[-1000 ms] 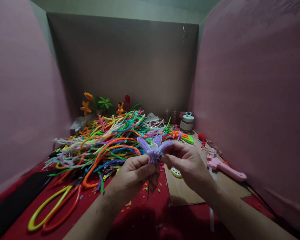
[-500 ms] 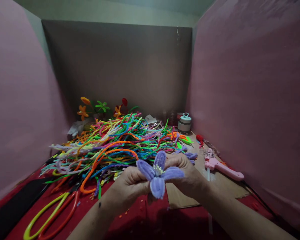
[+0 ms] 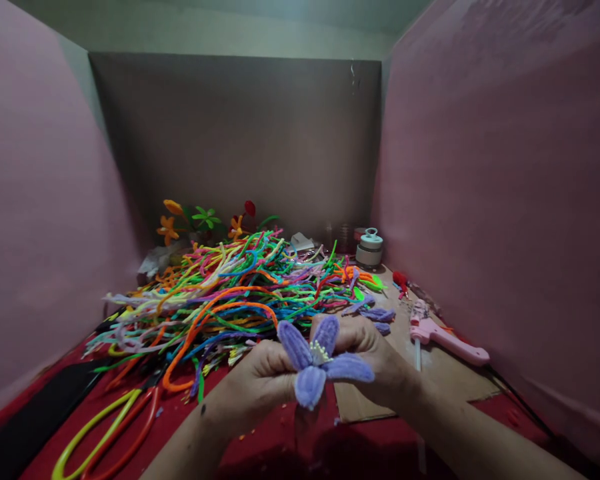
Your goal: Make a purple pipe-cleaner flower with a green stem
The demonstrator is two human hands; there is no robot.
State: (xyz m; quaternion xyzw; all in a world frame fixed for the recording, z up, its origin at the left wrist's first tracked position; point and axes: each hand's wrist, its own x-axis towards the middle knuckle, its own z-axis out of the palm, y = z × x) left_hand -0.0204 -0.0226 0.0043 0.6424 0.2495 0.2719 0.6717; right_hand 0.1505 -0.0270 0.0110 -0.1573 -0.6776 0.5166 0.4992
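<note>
A purple pipe-cleaner flower point(image 3: 311, 387) with several petals and pale yellow stamens in its centre faces me, low in the middle of the view. My left hand point(image 3: 260, 380) is closed on it from the left, thumb and fingers pinched behind the petals. From the other side, my right hand point(image 3: 375, 353) is closed around its back and right petals; those fingertips are partly hidden by the flower. More purple petals point(image 3: 377, 314) lie just beyond my right hand on a cardboard sheet point(image 3: 365, 402).
A big heap of colourful pipe cleaners point(image 3: 240, 287) fills the middle left. Scissors point(image 3: 115, 427) with yellow and red handles lie near left. A pink glue gun point(image 3: 447, 339) rests on the cardboard at right. Behind stand finished flowers point(image 3: 167, 229) and a lidded jar point(image 3: 369, 249).
The flower and both hands have shifted slightly down in view, and the flower has tilted a little clockwise. Both hands keep hold of it.
</note>
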